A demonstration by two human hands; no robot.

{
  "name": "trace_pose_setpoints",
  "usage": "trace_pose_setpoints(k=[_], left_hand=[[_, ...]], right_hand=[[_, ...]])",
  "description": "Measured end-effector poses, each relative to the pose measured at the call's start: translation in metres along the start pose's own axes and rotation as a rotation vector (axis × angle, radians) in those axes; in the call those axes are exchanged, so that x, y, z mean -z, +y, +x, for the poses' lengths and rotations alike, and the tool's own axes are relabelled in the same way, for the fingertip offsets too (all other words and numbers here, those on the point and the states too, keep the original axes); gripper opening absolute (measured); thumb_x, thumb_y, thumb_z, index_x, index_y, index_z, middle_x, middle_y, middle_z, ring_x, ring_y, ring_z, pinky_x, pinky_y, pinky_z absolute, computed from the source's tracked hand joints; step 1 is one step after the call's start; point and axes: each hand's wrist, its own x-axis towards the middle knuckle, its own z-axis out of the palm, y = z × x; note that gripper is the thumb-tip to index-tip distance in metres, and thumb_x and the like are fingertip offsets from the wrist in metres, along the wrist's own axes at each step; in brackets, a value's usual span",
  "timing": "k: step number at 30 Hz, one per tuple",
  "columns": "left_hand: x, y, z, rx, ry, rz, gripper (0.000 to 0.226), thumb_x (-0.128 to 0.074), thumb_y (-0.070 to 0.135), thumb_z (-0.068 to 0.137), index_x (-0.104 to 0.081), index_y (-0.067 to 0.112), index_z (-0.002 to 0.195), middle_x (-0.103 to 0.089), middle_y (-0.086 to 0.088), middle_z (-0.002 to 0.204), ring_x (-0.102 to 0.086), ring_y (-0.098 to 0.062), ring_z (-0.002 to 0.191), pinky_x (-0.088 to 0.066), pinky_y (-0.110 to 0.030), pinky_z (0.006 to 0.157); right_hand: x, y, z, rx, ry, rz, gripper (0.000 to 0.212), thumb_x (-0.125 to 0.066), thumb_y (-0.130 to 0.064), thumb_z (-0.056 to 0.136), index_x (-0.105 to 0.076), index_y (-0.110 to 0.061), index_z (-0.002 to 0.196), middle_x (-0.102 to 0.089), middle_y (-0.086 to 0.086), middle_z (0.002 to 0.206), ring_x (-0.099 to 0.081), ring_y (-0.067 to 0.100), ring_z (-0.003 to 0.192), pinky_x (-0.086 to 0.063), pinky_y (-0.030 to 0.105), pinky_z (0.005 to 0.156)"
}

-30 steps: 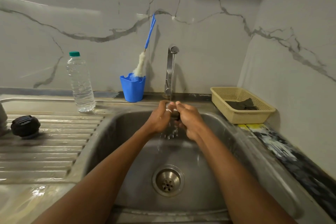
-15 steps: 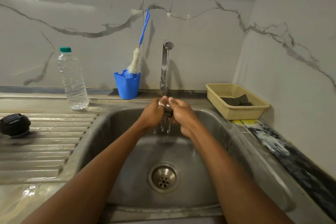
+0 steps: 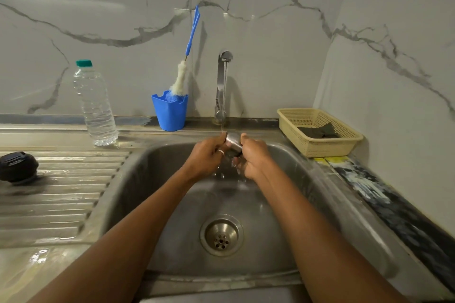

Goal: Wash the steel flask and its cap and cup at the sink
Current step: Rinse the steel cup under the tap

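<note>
Marble walls are backing the sink (image 3: 147, 204), whose tap (image 3: 222, 81) is running. Both hands are gripping the cup (image 3: 234, 141) under the stream, fingers (image 3: 219, 145) curled round it: left hand (image 3: 205, 157) at its 9 o'clock, right hand (image 3: 253, 157) at 3, equally near. Its long axis is tilting roughly 12 to 6. Its cap (image 3: 18, 166) is lying well apart at 9.

Between your fingers (image 3: 246, 141) the cup (image 3: 234, 141) gleams silver. Left of them you see a blue holder (image 3: 170, 113), a clear bottle (image 3: 96, 106) capped green and a black cap (image 3: 17, 167). Right of them sits a cream latticed basket (image 3: 327, 147). Beyond, grey veins cross the white wall (image 3: 270, 69).
</note>
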Motion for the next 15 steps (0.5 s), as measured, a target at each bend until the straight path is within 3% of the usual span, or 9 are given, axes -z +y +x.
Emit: trace_pose_setpoints(k=[2, 6, 9, 12, 15], left_hand=[[0.001, 0.001, 0.000, -0.005, 0.124, 0.019, 0.026, -0.059, 0.022, 0.102, -0.069, 0.020, 0.126, -0.068, 0.017, 0.108, -0.057, 0.020, 0.082, -0.040, 0.002, 0.075], [0.009, 0.006, 0.001, 0.140, 0.218, -0.229, 0.019, -0.065, 0.032, 0.098, -0.073, 0.034, 0.114, -0.075, 0.021, 0.096, -0.066, 0.010, 0.084, -0.048, -0.007, 0.072], [0.012, 0.010, 0.003, 0.217, 0.158, -0.409, 0.031, -0.054, 0.036, 0.104, -0.065, 0.028, 0.132, -0.071, 0.016, 0.114, -0.064, -0.002, 0.109, -0.053, -0.024, 0.093], [0.011, 0.012, 0.005, 0.447, 0.040, -0.601, 0.039, -0.047, 0.046, 0.105, -0.063, 0.022, 0.131, -0.070, -0.004, 0.119, -0.069, -0.018, 0.105, -0.059, -0.034, 0.084], [0.011, 0.017, 0.003, 0.496, -0.014, -0.668, 0.045, -0.041, 0.048, 0.106, -0.065, 0.013, 0.122, -0.073, -0.014, 0.112, -0.072, -0.024, 0.102, -0.061, -0.033, 0.078]], right_hand=[[0.001, -0.001, 0.000, -0.069, -0.021, 0.086, 0.024, -0.048, -0.030, 0.107, -0.059, -0.011, 0.117, -0.068, 0.014, 0.107, -0.063, 0.022, 0.083, -0.049, 0.028, 0.056], [0.000, -0.005, -0.005, -0.122, -0.088, 0.227, 0.021, -0.046, -0.024, 0.107, -0.058, -0.013, 0.119, -0.068, 0.018, 0.115, -0.063, 0.023, 0.083, -0.048, 0.027, 0.060], [-0.004, -0.004, -0.007, -0.155, -0.139, 0.206, 0.021, -0.042, -0.023, 0.107, -0.057, -0.014, 0.118, -0.069, 0.017, 0.104, -0.064, 0.025, 0.081, -0.045, 0.028, 0.060], [-0.009, -0.001, -0.007, -0.178, -0.163, 0.174, 0.024, -0.040, -0.022, 0.105, -0.059, -0.015, 0.118, -0.068, 0.014, 0.101, -0.061, 0.022, 0.082, -0.043, 0.027, 0.059], [-0.008, 0.000, -0.008, -0.176, -0.152, 0.160, 0.022, -0.039, -0.019, 0.105, -0.059, -0.013, 0.113, -0.067, 0.014, 0.096, -0.060, 0.022, 0.080, -0.042, 0.027, 0.057]])
